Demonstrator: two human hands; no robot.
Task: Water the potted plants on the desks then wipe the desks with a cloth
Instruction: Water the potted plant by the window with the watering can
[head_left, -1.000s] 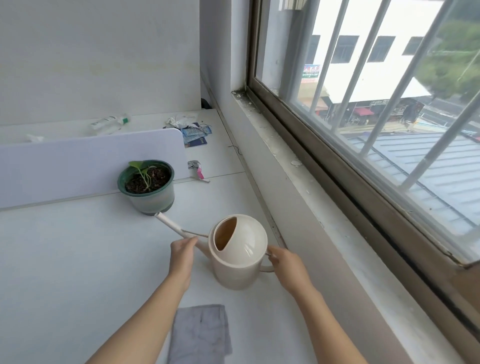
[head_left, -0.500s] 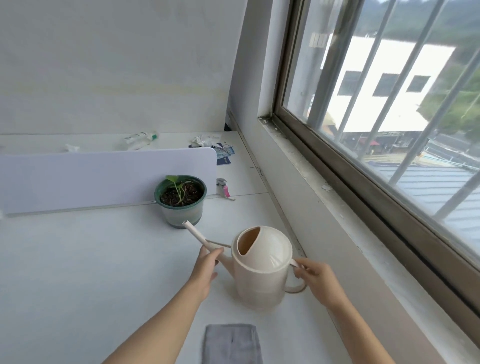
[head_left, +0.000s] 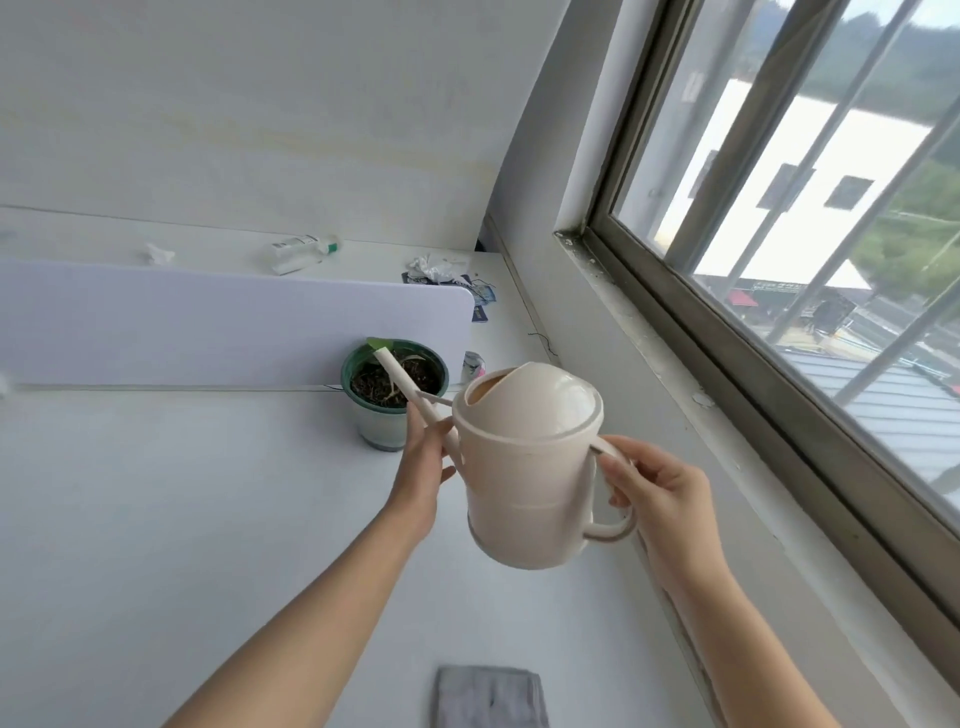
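- Watering can (head_left: 530, 467): cream plastic, lifted clear of the desk (head_left: 156, 519), tilted toward 10 o'clock; spout tip over the pot's soil.
- Right hand (head_left: 660, 493): closed round the can's handle, at 3 o'clock of the body.
- Left hand (head_left: 423, 467): fingers pinching the spout base.
- Potted plant (head_left: 395, 389): green-rimmed pot against the divider (head_left: 208, 322), at 11 o'clock of the can.
- Cloth (head_left: 491, 696): grey, folded, at 6 o'clock, untouched.
- Risk: a steep tilt may flood the small pot or flatten the seedling.
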